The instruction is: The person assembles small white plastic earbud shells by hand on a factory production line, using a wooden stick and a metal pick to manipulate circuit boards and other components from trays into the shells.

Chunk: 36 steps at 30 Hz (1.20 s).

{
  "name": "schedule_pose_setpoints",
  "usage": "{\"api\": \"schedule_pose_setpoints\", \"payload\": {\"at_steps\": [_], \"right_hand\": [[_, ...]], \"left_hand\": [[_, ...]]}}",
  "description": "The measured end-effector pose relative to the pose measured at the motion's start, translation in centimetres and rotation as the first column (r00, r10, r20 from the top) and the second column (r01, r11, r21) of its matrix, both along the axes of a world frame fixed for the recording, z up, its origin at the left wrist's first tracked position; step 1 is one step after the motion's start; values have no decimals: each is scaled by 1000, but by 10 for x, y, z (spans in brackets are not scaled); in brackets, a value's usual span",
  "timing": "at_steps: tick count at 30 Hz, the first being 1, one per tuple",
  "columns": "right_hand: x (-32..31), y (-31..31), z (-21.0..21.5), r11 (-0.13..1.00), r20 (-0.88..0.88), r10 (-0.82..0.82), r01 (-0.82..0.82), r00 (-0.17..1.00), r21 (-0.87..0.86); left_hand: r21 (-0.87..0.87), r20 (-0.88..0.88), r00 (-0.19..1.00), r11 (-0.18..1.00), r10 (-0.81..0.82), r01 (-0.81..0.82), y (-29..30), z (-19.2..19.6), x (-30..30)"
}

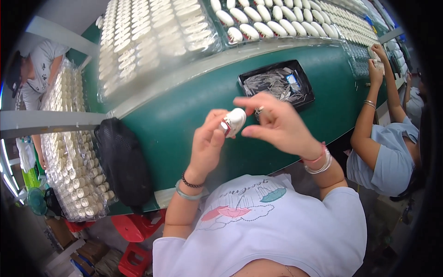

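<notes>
My left hand (206, 145) is closed around a small white oval plastic piece (236, 118) with a red and dark part along one side. It holds the piece above the green tabletop (175, 108). Just right of it, my right hand (281, 127) is raised with thumb and forefinger spread apart, and no object shows between them. Beyond the right hand lies a black tray (312, 92), partly covered by that hand. Inside it are many thin, clear or greyish strips (272, 84) and a small blue-and-white item (291, 80).
Clear trays of white oval pieces (251, 32) line the far side, with more stacked at far left (74, 171). A black bag (122, 161) lies at the table's left end. Red stools (134, 227) stand below. At right a co-worker's hands (376, 67) hold a piece; another person (44, 64) is at left.
</notes>
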State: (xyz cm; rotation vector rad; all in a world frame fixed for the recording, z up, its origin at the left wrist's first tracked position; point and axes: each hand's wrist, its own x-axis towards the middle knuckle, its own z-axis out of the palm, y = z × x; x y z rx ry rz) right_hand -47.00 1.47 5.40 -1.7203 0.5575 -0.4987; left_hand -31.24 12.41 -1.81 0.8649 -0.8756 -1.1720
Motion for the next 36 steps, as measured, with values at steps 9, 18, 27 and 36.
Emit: {"api": "schedule_pose_setpoints", "payload": {"at_steps": [9, 18, 27, 36], "right_hand": [[10, -4, -11, 996, 70, 52, -57, 996, 67], [16, 4, -2, 1000, -59, -4, 6, 998, 21], [19, -18, -5, 988, -151, 138, -124, 979, 96], [55, -216, 12, 919, -70, -240, 204, 968, -337]], "left_hand": [[20, 164, 974, 987, 157, -162, 6, 7, 1], [70, 176, 948, 958, 264, -279, 3, 1, -1], [155, 53, 973, 960, 227, -232, -3, -2, -3], [263, -2, 942, 909, 335, -323, -3, 15, 14]]}}
